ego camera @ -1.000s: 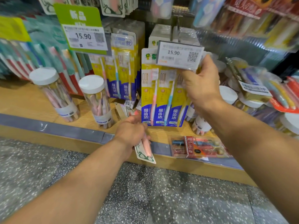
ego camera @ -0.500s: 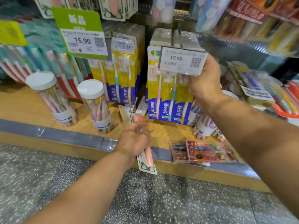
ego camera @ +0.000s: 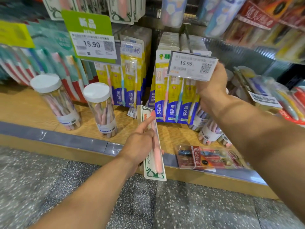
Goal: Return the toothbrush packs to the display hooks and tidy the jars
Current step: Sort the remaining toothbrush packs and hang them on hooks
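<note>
Gripping a pink toothbrush pack [ego camera: 154, 151], left hand [ego camera: 140, 146] — right hand [ego camera: 212, 85] holds "15.90" tag [ego camera: 192, 66].

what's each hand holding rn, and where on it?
Left hand grips the pink toothbrush pack mid-length. Right hand holds the yellow-blue pack at its right edge.

"15.90" on green sign's tag [ego camera: 94, 45]; "15.90" on white price tag [ego camera: 191, 66].

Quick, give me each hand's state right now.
Left hand: holding a white-carded pack with a pink toothbrush.
Right hand: gripping the yellow-and-blue three-toothbrush pack at its right edge.
</note>
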Action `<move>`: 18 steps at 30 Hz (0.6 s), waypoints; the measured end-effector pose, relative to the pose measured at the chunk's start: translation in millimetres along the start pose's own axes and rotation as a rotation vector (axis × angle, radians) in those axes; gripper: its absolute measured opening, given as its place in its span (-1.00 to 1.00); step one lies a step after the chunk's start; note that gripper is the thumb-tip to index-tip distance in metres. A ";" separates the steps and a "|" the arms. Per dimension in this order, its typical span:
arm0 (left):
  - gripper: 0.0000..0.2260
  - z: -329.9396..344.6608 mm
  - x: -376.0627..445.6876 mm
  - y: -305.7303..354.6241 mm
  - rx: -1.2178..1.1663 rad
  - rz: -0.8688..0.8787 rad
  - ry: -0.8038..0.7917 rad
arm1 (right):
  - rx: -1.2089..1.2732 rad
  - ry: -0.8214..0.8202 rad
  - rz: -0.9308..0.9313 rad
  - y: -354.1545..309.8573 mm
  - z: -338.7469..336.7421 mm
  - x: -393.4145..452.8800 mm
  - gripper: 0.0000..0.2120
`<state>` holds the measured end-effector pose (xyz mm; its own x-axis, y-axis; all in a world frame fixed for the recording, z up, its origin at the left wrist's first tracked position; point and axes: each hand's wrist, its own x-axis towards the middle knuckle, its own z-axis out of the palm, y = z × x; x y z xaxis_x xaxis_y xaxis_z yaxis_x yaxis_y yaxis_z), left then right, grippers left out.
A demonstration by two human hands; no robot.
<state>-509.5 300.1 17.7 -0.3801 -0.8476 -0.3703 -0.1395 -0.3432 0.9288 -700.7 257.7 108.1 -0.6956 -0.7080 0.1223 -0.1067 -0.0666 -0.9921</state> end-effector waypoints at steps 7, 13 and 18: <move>-0.45 -11.0 -6.8 0.5 -0.032 0.047 0.038 | -0.223 0.088 0.065 22.0 -9.4 -3.5 -0.48; -0.83 -21.4 -17.9 3.8 -0.054 0.001 0.098 | -0.233 0.252 0.068 28.3 -10.8 -32.4 -0.75; -0.80 -29.0 -35.4 11.4 -0.177 -0.029 -0.079 | -0.034 0.065 0.199 37.7 -8.7 -101.0 -0.92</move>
<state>-471.2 314.5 41.1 -0.4500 -0.8044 -0.3879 0.0089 -0.4384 0.8987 -640.7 332.8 58.6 -0.7495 -0.6579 -0.0734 0.0142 0.0948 -0.9954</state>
